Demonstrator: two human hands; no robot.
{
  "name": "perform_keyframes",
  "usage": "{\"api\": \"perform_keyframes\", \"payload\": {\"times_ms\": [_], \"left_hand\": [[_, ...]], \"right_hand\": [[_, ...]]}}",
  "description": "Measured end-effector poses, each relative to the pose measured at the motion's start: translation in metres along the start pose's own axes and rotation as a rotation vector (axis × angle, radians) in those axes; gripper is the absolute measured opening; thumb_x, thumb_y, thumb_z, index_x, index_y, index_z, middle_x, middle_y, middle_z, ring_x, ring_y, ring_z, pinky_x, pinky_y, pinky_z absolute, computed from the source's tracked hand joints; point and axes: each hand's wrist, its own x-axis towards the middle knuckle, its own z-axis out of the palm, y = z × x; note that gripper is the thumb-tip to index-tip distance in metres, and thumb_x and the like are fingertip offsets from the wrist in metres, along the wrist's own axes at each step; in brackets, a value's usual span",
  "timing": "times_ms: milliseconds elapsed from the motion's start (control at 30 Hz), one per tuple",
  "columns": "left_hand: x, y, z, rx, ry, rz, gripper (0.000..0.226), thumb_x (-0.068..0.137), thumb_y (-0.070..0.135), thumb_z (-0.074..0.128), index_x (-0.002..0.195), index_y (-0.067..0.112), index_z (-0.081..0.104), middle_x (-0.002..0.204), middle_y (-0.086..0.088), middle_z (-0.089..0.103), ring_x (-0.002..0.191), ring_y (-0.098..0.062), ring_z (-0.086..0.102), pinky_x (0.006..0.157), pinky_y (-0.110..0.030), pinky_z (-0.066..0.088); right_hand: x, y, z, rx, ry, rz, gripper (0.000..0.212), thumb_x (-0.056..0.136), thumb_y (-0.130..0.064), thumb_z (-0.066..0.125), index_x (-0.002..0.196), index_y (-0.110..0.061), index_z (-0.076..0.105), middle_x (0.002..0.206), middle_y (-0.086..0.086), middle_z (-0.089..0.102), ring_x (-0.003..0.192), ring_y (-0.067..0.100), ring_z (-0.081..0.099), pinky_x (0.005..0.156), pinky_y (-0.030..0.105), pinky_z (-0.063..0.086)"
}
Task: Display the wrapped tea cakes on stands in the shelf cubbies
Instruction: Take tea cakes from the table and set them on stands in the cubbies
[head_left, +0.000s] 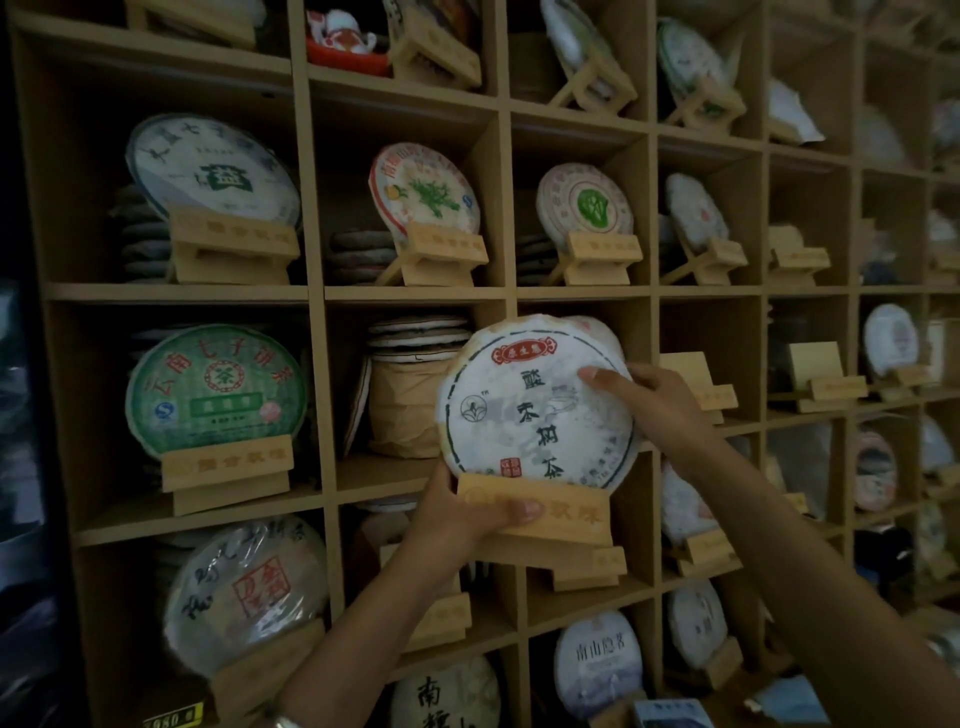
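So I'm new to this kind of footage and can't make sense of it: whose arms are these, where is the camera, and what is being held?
There is no machine here. A camera worn on a person's head looks forward and down at that person's own two bare hands, so the arms come in from below. In front stands a wooden shelf divided into cubbies, many holding round paper-wrapped tea cakes propped on small wooden stands. The left hand grips a wooden stand from underneath, thumb across its front. On that stand sits a white wrapped tea cake. The right hand holds the cake's right edge, steadying it.
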Motion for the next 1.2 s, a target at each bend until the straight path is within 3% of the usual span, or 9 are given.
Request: {"api": "perform_keyframes", "payload": {"times_ms": [100,200,300,400,467,633,800,1033,1200], "left_hand": [[-0.004,-0.001,0.002,-0.001,-0.021,0.0,0.077,0.055,0.003,0.09,0.116,0.032,0.052,0.106,0.01,0.068,0.092,-0.007,0.065,0.061,-0.016,0.054],[-0.008,-0.002,0.005,-0.012,-0.034,-0.001,0.072,0.057,-0.002,0.088,0.112,0.032,0.054,0.102,0.01,0.068,0.088,-0.007,0.066,0.057,-0.016,0.054],[-0.011,-0.004,0.005,-0.022,-0.032,-0.019,0.072,0.058,0.0,0.088,0.115,0.028,0.055,0.103,0.008,0.069,0.089,-0.008,0.066,0.057,-0.016,0.054],[-0.015,-0.009,0.006,-0.041,-0.001,-0.029,0.075,0.055,0.005,0.09,0.118,0.027,0.055,0.104,0.008,0.069,0.091,-0.008,0.065,0.062,-0.018,0.051],[-0.016,-0.01,0.007,-0.057,0.02,-0.035,0.075,0.055,0.006,0.09,0.118,0.027,0.056,0.105,0.008,0.069,0.092,-0.008,0.064,0.065,-0.02,0.049],[-0.02,-0.006,0.002,-0.089,0.026,-0.035,0.075,0.053,0.007,0.09,0.118,0.025,0.058,0.108,0.002,0.071,0.097,-0.016,0.067,0.071,-0.026,0.052],[-0.024,-0.005,-0.007,-0.096,0.024,-0.05,0.094,0.034,0.019,0.096,0.12,0.025,0.059,0.11,0.0,0.073,0.1,-0.02,0.068,0.081,-0.035,0.056],[-0.03,-0.001,-0.008,-0.121,0.045,-0.012,0.092,0.038,0.019,0.089,0.124,0.022,0.057,0.109,0.001,0.073,0.1,-0.017,0.068,0.077,-0.027,0.053],[-0.03,-0.001,-0.01,-0.113,0.087,0.008,0.081,0.049,0.008,0.09,0.121,0.022,0.055,0.11,0.0,0.071,0.101,-0.018,0.066,0.079,-0.029,0.053]], "right_hand": [[0.007,-0.001,-0.004,0.215,-0.11,0.033,0.032,0.086,-0.027,0.069,0.117,-0.023,0.065,0.115,0.007,0.071,0.101,0.026,0.071,0.088,0.047,0.057],[0.006,0.005,-0.004,0.351,-0.273,0.082,0.046,0.086,-0.022,0.067,0.13,-0.013,0.058,0.122,0.016,0.068,0.109,0.034,0.067,0.095,0.051,0.053],[0.001,0.012,-0.006,0.468,-0.348,0.115,0.062,0.074,-0.037,0.074,0.129,-0.011,0.06,0.124,0.017,0.067,0.114,0.036,0.064,0.097,0.049,0.053],[-0.003,0.016,-0.003,0.505,-0.385,0.091,0.081,0.045,-0.051,0.09,0.116,-0.018,0.067,0.119,0.013,0.07,0.108,0.032,0.068,0.085,0.042,0.059],[-0.008,0.018,0.001,0.514,-0.362,0.037,0.079,0.044,-0.051,0.09,0.112,-0.018,0.068,0.114,0.012,0.072,0.103,0.029,0.07,0.076,0.037,0.061],[-0.021,0.026,0.016,0.417,-0.185,-0.048,0.039,0.081,-0.018,0.072,0.119,-0.017,0.062,0.121,0.018,0.068,0.107,0.031,0.068,0.082,0.039,0.06],[-0.03,0.024,0.026,0.308,-0.136,-0.165,0.042,0.075,-0.016,0.072,0.114,-0.027,0.06,0.113,0.004,0.072,0.103,0.02,0.07,0.074,0.031,0.06],[-0.03,0.016,0.032,0.206,-0.09,-0.336,0.059,0.078,-0.015,0.074,0.125,-0.04,0.048,0.127,-0.005,0.061,0.112,0.01,0.065,0.079,0.029,0.06],[-0.025,0.012,0.03,0.252,-0.193,-0.201,0.033,0.085,-0.006,0.067,0.111,-0.026,0.06,0.103,-0.006,0.074,0.097,0.014,0.072,0.069,0.024,0.059]]}}
